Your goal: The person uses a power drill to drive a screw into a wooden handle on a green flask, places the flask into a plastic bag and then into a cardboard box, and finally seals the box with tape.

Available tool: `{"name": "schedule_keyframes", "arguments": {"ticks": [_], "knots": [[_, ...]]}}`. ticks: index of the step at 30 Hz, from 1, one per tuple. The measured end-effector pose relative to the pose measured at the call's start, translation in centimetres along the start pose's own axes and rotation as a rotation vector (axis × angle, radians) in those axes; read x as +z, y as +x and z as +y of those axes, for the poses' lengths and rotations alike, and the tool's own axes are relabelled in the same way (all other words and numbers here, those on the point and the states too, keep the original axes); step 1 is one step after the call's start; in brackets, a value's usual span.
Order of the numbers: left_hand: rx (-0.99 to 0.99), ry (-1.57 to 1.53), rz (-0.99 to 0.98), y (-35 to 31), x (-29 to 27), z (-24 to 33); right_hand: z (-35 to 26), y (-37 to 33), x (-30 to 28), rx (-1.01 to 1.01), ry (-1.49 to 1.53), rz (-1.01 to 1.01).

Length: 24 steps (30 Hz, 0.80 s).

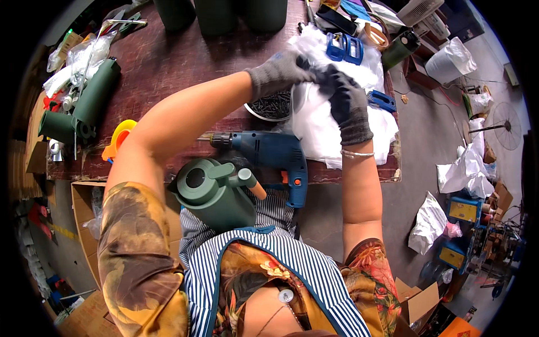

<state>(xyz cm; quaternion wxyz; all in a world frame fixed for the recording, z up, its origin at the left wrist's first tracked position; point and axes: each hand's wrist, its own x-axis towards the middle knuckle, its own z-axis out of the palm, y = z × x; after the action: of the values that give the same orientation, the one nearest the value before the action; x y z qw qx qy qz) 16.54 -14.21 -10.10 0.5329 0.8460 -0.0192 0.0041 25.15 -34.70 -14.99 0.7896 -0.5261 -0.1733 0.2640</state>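
Grey work gloves with dark finger parts cover both my hands. My left hand (281, 73) reaches over a metal bowl of black screws (270, 106), its fingers closed near the edge of white plastic bags (314, 123). Against its fingertips are the bent, closed fingers of my right hand (349, 106), over the same bags. Whatever they pinch is too small or hidden to make out. Nearer me lies a blue power drill (269, 151), its chuck to the left. A green vacuum jug (219, 194) with a lid and handle stands at the table's front edge, close to my apron.
Blue plastic pieces (345, 48) rest on the bags, with another blue piece (382, 100) at the right. A yellow tape dispenser (119, 137) sits left of my arm. Green jug bodies (96, 92) lie far left; dark green containers (216, 17) stand at the back.
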Motion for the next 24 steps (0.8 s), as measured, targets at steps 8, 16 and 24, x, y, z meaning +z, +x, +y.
{"name": "schedule_keyframes", "arguments": {"ticks": [8, 16, 24], "knots": [[-0.057, 0.112, 0.111, -17.0, -11.6, -9.0, 0.5, -8.0, 9.3, 0.430, -0.402, -0.605], [-0.118, 0.173, 1.109, -40.9, 6.3, -2.9, 1.4, -14.4, 12.0, -0.588, -0.956, -0.913], [-0.389, 0.643, 0.285, -49.6, 6.1, -4.9, 9.7, -30.2, 3.3, -0.636, -1.288, -0.866]]}}
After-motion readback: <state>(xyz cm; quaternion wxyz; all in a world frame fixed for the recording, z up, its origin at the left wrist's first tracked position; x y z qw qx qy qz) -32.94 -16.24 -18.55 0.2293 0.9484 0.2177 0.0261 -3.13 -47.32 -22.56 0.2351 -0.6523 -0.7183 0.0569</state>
